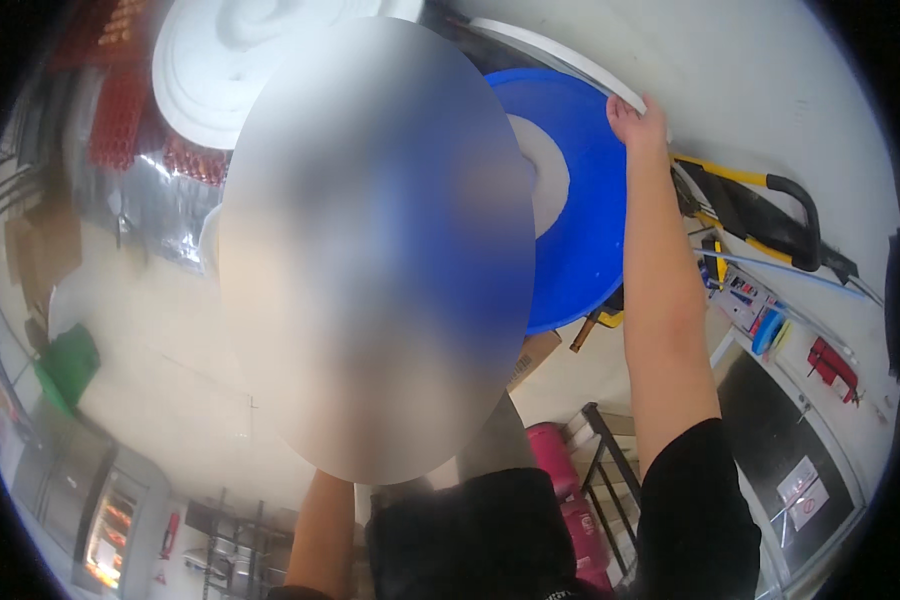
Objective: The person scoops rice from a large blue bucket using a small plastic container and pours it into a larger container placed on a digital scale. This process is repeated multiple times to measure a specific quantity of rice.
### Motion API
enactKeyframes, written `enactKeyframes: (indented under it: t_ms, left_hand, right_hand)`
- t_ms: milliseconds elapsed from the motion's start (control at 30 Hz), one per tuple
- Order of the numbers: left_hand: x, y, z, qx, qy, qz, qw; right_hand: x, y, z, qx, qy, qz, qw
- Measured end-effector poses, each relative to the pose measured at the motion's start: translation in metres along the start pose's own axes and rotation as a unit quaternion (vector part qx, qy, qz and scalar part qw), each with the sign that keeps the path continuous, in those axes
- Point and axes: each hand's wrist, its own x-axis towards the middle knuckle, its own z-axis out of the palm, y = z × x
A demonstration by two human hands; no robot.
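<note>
My right hand (636, 120) is raised at the upper right, its fingers curled over the edge of a white round lid (570, 60). The lid stands nearly edge-on beside the far rim of a large blue plastic tub (596, 195). Inside the tub lies pale, off-white material (547, 176); its kind is unclear. A large blurred oval covers the middle of the view and the tub's left side. My left forearm (322, 517) enters from below and runs into that oval, so my left hand is hidden.
Another white round lid (195, 90) is at upper left, near red plastic trays (116, 124). A yellow-and-black handle (791, 195) leans by the wall at right. Pink cylinders (551, 457) and a black metal frame (607, 457) stand near my body. Cardboard (52, 236) lies far left.
</note>
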Motion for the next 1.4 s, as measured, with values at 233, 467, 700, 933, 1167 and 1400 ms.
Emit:
enactKeyframes:
  t_ms: [233, 467, 700, 933, 1167, 1400]
  left_hand:
    - [-0.052, 0.037, 0.031, -0.381, -0.129, -0.318, 0.858]
    - [-0.049, 0.083, 0.003, -0.458, -0.116, -0.282, 0.835]
    - [-0.037, 0.049, -0.002, -0.342, -0.051, -0.212, 0.914]
    - [-0.061, 0.02, -0.005, -0.407, 0.027, -0.18, 0.895]
    - [-0.063, -0.043, -0.011, -0.339, 0.106, -0.135, 0.925]
    - [-0.092, -0.106, -0.088, -0.431, 0.095, -0.16, 0.883]
  right_hand:
    - [-0.118, -0.046, -0.039, -0.035, -0.126, -0.146, 0.981]
    - [-0.304, -0.026, -0.118, -0.021, -0.008, -0.169, 0.985]
    - [-0.291, 0.078, -0.32, -0.16, 0.217, 0.041, 0.962]
    - [-0.31, 0.171, -0.3, -0.169, 0.171, 0.212, 0.947]
    - [-0.337, 0.255, -0.218, -0.643, -0.172, -0.037, 0.746]
    - [-0.198, 0.135, -0.147, -0.831, -0.013, -0.312, 0.46]
